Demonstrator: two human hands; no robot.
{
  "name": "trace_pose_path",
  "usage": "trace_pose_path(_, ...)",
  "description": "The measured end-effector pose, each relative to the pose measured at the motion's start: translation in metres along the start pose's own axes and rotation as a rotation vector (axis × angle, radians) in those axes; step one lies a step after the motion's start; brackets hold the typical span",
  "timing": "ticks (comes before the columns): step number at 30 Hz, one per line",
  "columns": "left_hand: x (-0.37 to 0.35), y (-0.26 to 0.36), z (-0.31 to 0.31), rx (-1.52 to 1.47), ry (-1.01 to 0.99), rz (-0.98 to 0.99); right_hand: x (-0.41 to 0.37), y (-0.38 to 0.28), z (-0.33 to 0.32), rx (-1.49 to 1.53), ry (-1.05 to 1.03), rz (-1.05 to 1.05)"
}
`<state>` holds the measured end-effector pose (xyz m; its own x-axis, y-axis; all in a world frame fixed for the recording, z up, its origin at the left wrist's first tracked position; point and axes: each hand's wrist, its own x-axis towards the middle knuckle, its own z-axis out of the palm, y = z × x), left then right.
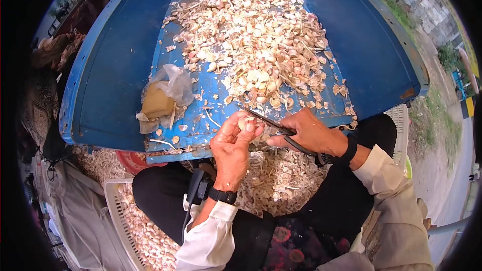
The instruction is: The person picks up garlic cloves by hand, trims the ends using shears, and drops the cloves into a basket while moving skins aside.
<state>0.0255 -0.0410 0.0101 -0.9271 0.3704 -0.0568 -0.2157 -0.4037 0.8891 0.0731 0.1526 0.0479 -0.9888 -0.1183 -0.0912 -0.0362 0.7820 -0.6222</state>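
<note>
My left hand (230,148) pinches a pale garlic clove (245,122) between thumb and fingertips, just over the front edge of a blue metal tray (201,83). In my right hand (314,133) is a pair of dark scissors (275,126), fingers wrapped around the handles. The blades point left, their tips close beside the clove and partly overlapping it in this view. Beyond both hands, a large heap of garlic cloves (256,40) with dry skins and stalks lies spread along the tray.
At the tray's left, a clear plastic bag (178,85) lies with a tan block (158,102). A white basket (112,195) of garlic cloves stands by my left leg, near a red basin (131,160). Husks (281,180) cover the area between my legs. Another white basket (400,133) is at right.
</note>
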Motion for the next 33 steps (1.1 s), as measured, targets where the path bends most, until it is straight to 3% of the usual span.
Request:
trace_pose_path(2, 0.002, -0.002, 0.0, -0.088, -0.01, -0.028, 0.004, -0.002, 0.004, 0.171, 0.068, 0.048)
trace_pose_path(3, 0.002, -0.003, -0.001, -0.171, -0.019, -0.058, 0.011, -0.001, -0.001, 0.165, 0.063, 0.049)
trace_pose_path(5, 0.005, -0.01, -0.009, -0.246, -0.029, -0.076, 0.034, 0.005, -0.019, -0.028, 0.311, -0.032)
trace_pose_path(13, 0.012, 0.005, -0.013, -0.455, -0.029, -0.258, 0.074, 0.037, -0.005, -0.423, 0.275, -0.223)
trace_pose_path(15, 0.017, 0.0, -0.019, -0.639, -0.088, -0.34, 0.068, 0.035, -0.014, -0.118, 0.322, -0.036)
trace_pose_path(16, 0.019, 0.004, -0.011, -0.548, 0.044, -0.416, 0.068, 0.036, -0.02, 0.042, 0.338, 0.029)
trace_pose_path(17, 0.022, 0.002, -0.01, -0.549, 0.044, -0.419, 0.064, 0.036, -0.024, 0.041, 0.338, 0.031)
trace_pose_path(19, 0.027, 0.0, -0.008, -0.253, -0.087, -0.494, 0.058, 0.029, -0.037, 0.75, 0.109, 0.002)
trace_pose_path(21, 0.027, 0.003, 0.004, -0.224, -0.093, -0.511, 0.054, 0.017, -0.039, 0.759, 0.015, 0.01)
trace_pose_path(24, 0.025, 0.002, 0.002, -0.288, -0.255, -0.547, 0.051, -0.002, -0.035, 0.719, -0.213, -0.066)
trace_pose_path(28, 0.028, 0.004, -0.009, -0.481, -0.083, -0.476, 0.046, -0.014, -0.027, 0.759, -0.052, -0.054)
trace_pose_path(31, 0.027, 0.008, -0.012, -0.573, 0.087, -0.337, 0.027, -0.015, -0.03, 0.046, 0.097, 0.113)
trace_pose_path(33, 0.027, 0.003, -0.018, -0.632, 0.058, -0.287, 0.008, -0.018, -0.021, -0.014, 0.103, 0.138)
